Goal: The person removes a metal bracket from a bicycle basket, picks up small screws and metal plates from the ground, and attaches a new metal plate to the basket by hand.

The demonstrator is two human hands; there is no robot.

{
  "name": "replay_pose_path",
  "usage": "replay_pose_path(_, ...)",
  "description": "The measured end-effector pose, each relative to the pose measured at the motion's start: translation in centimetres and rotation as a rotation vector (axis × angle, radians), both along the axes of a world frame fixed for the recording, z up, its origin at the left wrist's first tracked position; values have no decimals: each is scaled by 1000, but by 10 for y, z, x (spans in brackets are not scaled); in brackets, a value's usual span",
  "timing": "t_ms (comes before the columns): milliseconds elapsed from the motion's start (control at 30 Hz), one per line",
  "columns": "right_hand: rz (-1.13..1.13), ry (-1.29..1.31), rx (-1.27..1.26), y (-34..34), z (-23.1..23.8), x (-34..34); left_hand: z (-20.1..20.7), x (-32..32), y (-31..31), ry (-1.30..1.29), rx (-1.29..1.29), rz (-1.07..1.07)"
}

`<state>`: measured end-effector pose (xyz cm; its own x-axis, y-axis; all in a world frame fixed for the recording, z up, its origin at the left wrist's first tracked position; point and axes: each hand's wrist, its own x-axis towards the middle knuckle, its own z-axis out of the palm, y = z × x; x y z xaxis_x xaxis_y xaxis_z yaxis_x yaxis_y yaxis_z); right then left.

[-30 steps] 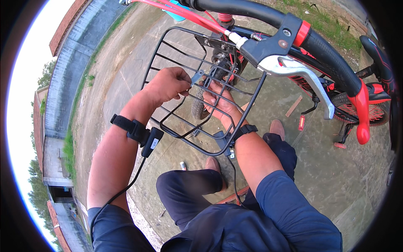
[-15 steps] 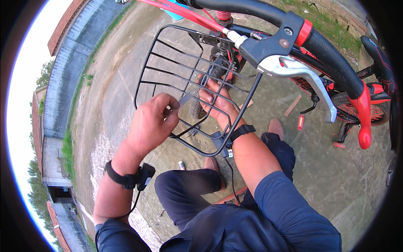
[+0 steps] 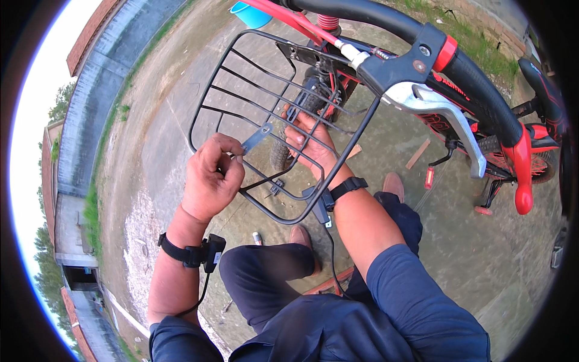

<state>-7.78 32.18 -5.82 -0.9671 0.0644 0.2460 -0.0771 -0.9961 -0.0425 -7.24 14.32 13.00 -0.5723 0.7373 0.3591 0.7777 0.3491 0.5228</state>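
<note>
Pinched between the thumb and fingers of my left hand (image 3: 212,175) is a flat grey metal strip (image 3: 258,138) with a hole near its far end. It points up and right, over the wires of a black wire basket (image 3: 283,216). Seen through those wires, my right hand (image 3: 312,143) is palm up, its fingers curled around the lower end of a dark slotted part (image 3: 294,112) by the front wheel (image 3: 280,151). The basket sits at the front of a red and black bicycle (image 3: 443,84); its wires partly hide my right hand.
The handlebar with a silver brake lever (image 3: 443,107) and red-ended grip (image 3: 523,175) crosses the upper right. A blue bucket (image 3: 252,15) stands at the far edge. On the concrete lie a wood strip (image 3: 418,154), a red piece (image 3: 429,178) and a small tube (image 3: 257,238).
My left hand has shifted slightly left and down and turned the strip, so its flat face and hole now show. My right hand stays at the slotted part. The bucket shows more fully.
</note>
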Motion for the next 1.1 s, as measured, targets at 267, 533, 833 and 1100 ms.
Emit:
replay_pose_path(267,-2,-37,-26,-6,-2,-6,0,-14,-6,-6,-11,32)
replay_pose_path(533,-44,-97,-16,-6,2,-6,0,-20,-11,-1,-37,32)
replay_pose_path(833,-47,-76,-24,-3,4,-5,3,-23,-11,-3,-74,55)
replay_pose_path(1100,-1,-87,31,4,2,-9,3,-26,-4,39,-4,69)
